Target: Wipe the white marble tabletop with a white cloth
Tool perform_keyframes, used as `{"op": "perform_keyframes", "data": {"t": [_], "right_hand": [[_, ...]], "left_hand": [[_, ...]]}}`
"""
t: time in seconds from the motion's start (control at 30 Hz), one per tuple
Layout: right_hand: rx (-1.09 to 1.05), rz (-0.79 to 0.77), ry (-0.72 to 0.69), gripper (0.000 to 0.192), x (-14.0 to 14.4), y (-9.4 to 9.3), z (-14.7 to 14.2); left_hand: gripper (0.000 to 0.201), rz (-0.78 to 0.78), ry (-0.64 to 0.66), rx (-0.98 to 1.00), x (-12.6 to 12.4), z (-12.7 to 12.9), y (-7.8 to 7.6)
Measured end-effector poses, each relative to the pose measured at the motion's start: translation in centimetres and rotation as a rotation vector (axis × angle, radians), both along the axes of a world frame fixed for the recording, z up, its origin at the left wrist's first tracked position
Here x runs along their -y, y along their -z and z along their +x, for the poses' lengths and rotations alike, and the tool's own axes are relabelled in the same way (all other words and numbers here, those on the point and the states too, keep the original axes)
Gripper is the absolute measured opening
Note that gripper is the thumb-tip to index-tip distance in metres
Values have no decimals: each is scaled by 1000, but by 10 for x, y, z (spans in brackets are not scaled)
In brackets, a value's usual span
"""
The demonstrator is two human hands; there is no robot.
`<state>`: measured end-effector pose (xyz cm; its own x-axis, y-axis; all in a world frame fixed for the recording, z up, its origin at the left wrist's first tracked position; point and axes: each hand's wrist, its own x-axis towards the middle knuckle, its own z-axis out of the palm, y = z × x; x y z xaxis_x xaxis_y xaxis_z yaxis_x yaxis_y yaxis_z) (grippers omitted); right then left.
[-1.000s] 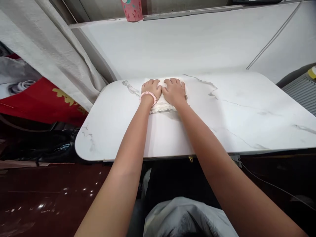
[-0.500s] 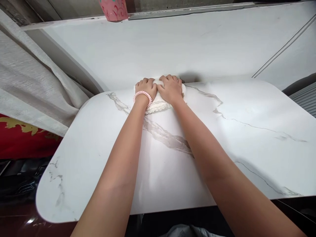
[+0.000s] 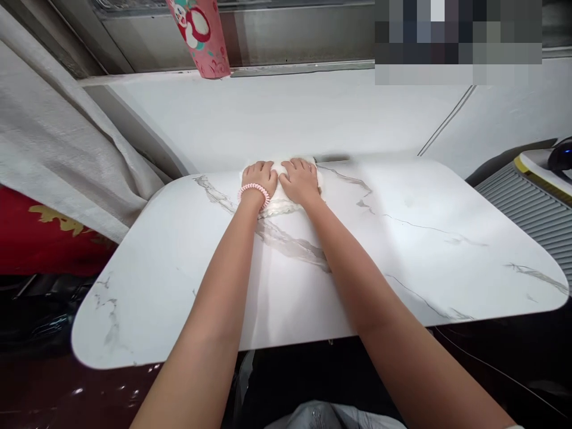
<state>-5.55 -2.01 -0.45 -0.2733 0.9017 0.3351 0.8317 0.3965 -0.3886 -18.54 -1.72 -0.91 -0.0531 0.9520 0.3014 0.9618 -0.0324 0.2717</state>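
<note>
A white, fluffy cloth [image 3: 281, 206] with a wavy edge lies bunched at the back of a white marble-patterned table [image 3: 152, 256]. My left hand [image 3: 260, 175], with a pink coiled band around the wrist, grips the left part of the cloth from above. Beside it, my right hand [image 3: 301, 181] is pressed on the right part, its fingers bent over the fabric. Both arms reach straight forward over the tabletop, and the two thumbs nearly meet. The hands cover much of the cloth.
A white wall panel [image 3: 268, 113] rises directly behind the table. On the ledge above stands a pink patterned cup [image 3: 210, 53]. A pale curtain [image 3: 67, 137] hangs at the left, over red fabric [image 3: 49, 238]. Right of the table is a grey ribbed appliance [image 3: 531, 202].
The view has tilted up and shifted right, showing more of the cup, the ledge and the appliance. Both hands stay on the cloth at the table's back edge.
</note>
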Motion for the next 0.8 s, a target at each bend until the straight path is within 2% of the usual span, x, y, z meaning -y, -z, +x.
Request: {"op": "perform_keyframes", "data": {"t": [0.3, 0.6, 0.8], "right_hand": [[37, -16, 10, 43, 61, -1, 30], [69, -12, 1, 44, 129, -1, 63], [98, 20, -17, 44, 166, -2, 88]], "left_hand": [[46, -17, -20, -10, 66, 35, -5], [48, -18, -19, -1, 134, 67, -1], [48, -49, -44, -26, 179, 97, -9]]}}
